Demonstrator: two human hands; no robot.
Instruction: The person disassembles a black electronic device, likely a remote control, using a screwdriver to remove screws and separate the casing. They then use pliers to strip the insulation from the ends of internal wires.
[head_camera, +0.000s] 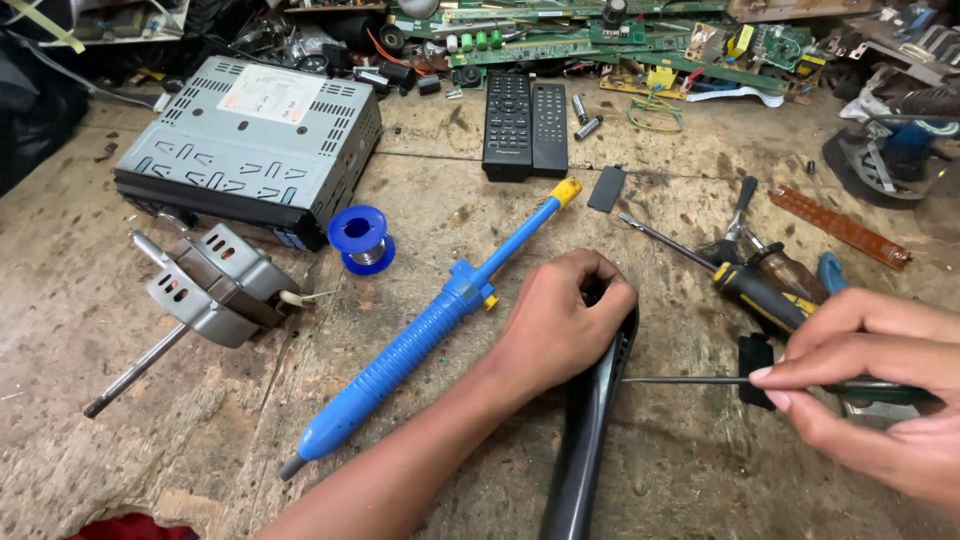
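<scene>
Left hand closed over top end of black remote casing, pressed on table. Right hand pinched on thin screwdriver, tip touching casing edge. Blue desoldering pump just beside left forearm.

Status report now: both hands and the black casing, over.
Left hand clamps black remote casing on edge. Right hand holds thin screwdriver, tip at casing seam. Blue desoldering pump beside, clear.
</scene>
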